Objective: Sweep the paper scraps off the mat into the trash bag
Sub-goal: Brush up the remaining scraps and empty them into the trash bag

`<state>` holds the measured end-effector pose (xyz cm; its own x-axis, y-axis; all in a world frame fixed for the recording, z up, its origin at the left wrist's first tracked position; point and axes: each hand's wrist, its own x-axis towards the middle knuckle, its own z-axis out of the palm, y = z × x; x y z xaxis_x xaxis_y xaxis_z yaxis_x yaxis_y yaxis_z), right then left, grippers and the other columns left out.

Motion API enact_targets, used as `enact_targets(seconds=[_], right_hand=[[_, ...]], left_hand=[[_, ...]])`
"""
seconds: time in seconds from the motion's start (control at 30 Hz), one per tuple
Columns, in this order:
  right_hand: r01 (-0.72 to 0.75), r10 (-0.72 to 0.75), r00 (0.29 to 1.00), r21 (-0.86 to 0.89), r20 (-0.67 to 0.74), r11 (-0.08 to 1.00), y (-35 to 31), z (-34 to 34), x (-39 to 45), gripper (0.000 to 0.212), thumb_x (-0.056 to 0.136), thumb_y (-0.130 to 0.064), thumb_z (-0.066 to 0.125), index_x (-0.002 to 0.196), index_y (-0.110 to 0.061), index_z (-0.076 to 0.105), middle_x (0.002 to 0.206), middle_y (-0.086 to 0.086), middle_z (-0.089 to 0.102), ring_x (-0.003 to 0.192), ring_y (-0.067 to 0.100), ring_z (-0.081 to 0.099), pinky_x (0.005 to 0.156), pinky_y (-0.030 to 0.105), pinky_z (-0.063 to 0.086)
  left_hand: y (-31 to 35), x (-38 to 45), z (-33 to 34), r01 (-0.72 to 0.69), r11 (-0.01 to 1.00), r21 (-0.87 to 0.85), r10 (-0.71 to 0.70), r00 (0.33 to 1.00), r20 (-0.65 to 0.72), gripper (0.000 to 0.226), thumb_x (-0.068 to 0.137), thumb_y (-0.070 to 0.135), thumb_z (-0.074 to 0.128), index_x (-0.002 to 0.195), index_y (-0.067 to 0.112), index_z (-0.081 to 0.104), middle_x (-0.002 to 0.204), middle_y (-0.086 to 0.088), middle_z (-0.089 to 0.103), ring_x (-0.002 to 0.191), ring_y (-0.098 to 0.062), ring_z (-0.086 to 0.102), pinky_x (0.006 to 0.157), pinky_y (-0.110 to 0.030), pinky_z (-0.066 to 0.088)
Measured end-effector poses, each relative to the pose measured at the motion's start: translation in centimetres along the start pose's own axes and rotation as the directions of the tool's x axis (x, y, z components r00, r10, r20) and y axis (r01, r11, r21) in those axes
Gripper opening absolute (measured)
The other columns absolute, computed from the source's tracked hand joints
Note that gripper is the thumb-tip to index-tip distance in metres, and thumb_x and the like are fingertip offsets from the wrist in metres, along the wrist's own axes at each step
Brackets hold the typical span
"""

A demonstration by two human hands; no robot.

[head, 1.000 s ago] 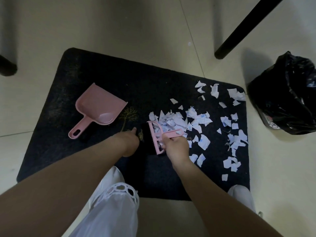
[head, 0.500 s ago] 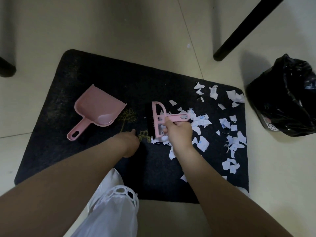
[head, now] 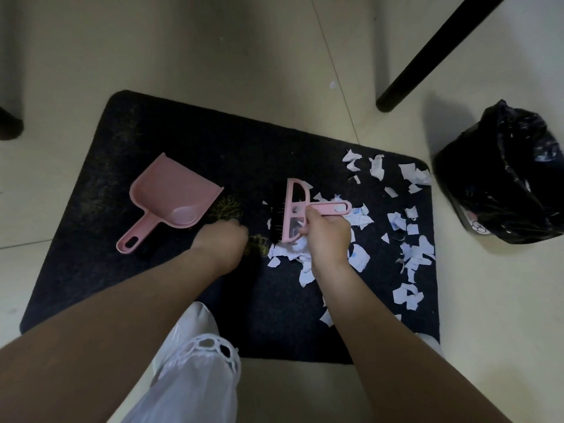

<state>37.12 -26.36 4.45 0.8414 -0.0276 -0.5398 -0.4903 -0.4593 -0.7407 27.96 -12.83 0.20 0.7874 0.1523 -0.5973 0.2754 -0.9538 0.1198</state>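
Many paper scraps (head: 409,254) lie on the mat (head: 171,132), most on its side toward the trash bag (head: 500,178). Our right hand (head: 326,236) grips the brush (head: 293,209), bristles toward the dustpan (head: 171,196), probably to gather them. Our left hand (head: 222,239) rests on the mat; its fingers are hidden, so we cannot tell their state.

Black mat (head: 171,135) with faint gold branch-like motifs (head: 227,206). Pink dustpan (head: 171,196) on the left. Pink hand brush (head: 297,209) with black bristles. White paper scraps (head: 409,230), some with blue marks, on the right. Glossy black trash bag (head: 500,175) far right. Cream tile floor (head: 213,50).
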Motion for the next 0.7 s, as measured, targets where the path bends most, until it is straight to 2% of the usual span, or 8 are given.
enact_targets(seconds=[0.07, 0.13, 0.2, 0.33, 0.4, 0.5, 0.6, 0.7], right_hand=[[0.03, -0.03, 0.999, -0.006, -0.022, 1.0, -0.2, -0.2, -0.4, 0.03, 0.09, -0.022, 0.058, 0.061, -0.011, 0.061, 0.064, 0.003, 0.062, 0.061, 0.015, 0.056, 0.065, 0.031, 0.048], [0.064, -0.065, 0.997, -0.014, -0.033, 0.998, -0.5, -0.4, -0.8, 0.03, 0.09, -0.023, 0.058, 0.065, -0.009, 0.064, 0.066, 0.001, 0.065, 0.065, 0.016, 0.059, 0.067, 0.032, 0.05], [0.1, -0.1, 0.994, -0.017, -0.047, 0.995, -0.6, -0.6, -1.1, 0.03, 0.091, -0.022, 0.059, 0.063, -0.013, 0.065, 0.065, -0.004, 0.066, 0.066, 0.018, 0.062, 0.068, 0.033, 0.053], [0.137, -0.141, 0.985, -0.044, -0.098, 0.99, -0.8, -0.4, -1.4, 0.031, 0.091, -0.024, 0.059, 0.066, -0.008, 0.066, 0.067, 0.004, 0.069, 0.07, 0.03, 0.067, 0.075, 0.045, 0.057], [0.143, -0.146, 0.984, -0.034, -0.105, 0.989, -0.9, 0.0, -1.5, 0.031, 0.091, -0.025, 0.059, 0.066, -0.01, 0.066, 0.063, 0.0, 0.065, 0.064, 0.022, 0.062, 0.072, 0.041, 0.056], [0.152, -0.155, 0.983, -0.034, -0.094, 0.988, -1.2, 0.9, -1.7, 0.041, 0.091, -0.024, 0.058, 0.051, -0.016, 0.054, 0.053, -0.006, 0.056, 0.053, 0.014, 0.051, 0.06, 0.033, 0.047], [0.158, -0.16, 0.984, -0.026, -0.077, 0.987, -1.2, 2.2, -1.9, 0.044, 0.091, -0.022, 0.058, 0.048, -0.017, 0.048, 0.047, -0.009, 0.049, 0.047, 0.012, 0.043, 0.053, 0.028, 0.039], [0.184, -0.186, 0.982, -0.034, -0.042, 0.982, -1.4, 3.2, -2.0, 0.036, 0.092, -0.023, 0.056, 0.057, -0.015, 0.059, 0.057, -0.004, 0.059, 0.055, 0.014, 0.053, 0.057, 0.029, 0.044]], left_hand=[[-0.8, -0.4, -0.4, 0.058, 0.998, -0.009, -0.059, 0.984, -0.167, 0.026, 0.086, 0.009, 0.051, 0.111, 0.009, 0.054, 0.113, -0.011, 0.053, 0.101, -0.028, 0.054, 0.074, -0.036, 0.045], [-2.0, -0.8, -0.5, 0.155, 0.986, -0.062, -0.166, 0.933, -0.319, 0.026, 0.084, 0.009, 0.053, 0.11, 0.007, 0.052, 0.11, -0.013, 0.051, 0.098, -0.031, 0.051, 0.071, -0.037, 0.04], [-3.5, -1.3, -0.5, 0.281, 0.95, -0.134, -0.311, 0.873, -0.376, 0.028, 0.083, 0.01, 0.053, 0.111, 0.004, 0.051, 0.11, -0.017, 0.05, 0.098, -0.035, 0.051, 0.069, -0.039, 0.04], [-6.7, -2.0, 0.9, 0.534, 0.807, -0.252, -0.582, 0.79, -0.191, 0.048, 0.084, 0.019, 0.059, 0.125, 0.0, 0.042, 0.123, -0.022, 0.047, 0.109, -0.039, 0.05, 0.087, -0.045, 0.045], [-7.9, -2.2, 1.6, 0.594, 0.753, -0.284, -0.641, 0.759, -0.113, 0.059, 0.084, 0.023, 0.064, 0.132, 0.0, 0.037, 0.126, -0.021, 0.045, 0.113, -0.038, 0.049, 0.09, -0.045, 0.045], [-9.1, -2.5, 2.1, 0.614, 0.719, -0.326, -0.654, 0.756, -0.016, 0.065, 0.088, 0.022, 0.061, 0.141, 0.006, 0.027, 0.129, -0.019, 0.041, 0.118, -0.037, 0.046, 0.092, -0.048, 0.045], [-10.3, -2.3, 2.4, 0.575, 0.741, -0.348, -0.595, 0.802, 0.058, 0.067, 0.091, 0.018, 0.053, 0.147, 0.011, 0.017, 0.131, -0.02, 0.042, 0.12, -0.038, 0.047, 0.094, -0.048, 0.045], [-11.1, -2.2, 2.8, 0.511, 0.787, -0.345, -0.529, 0.847, 0.047, 0.053, 0.09, 0.008, 0.048, 0.14, 0.004, 0.032, 0.126, -0.023, 0.048, 0.114, -0.039, 0.052, 0.092, -0.047, 0.049]])
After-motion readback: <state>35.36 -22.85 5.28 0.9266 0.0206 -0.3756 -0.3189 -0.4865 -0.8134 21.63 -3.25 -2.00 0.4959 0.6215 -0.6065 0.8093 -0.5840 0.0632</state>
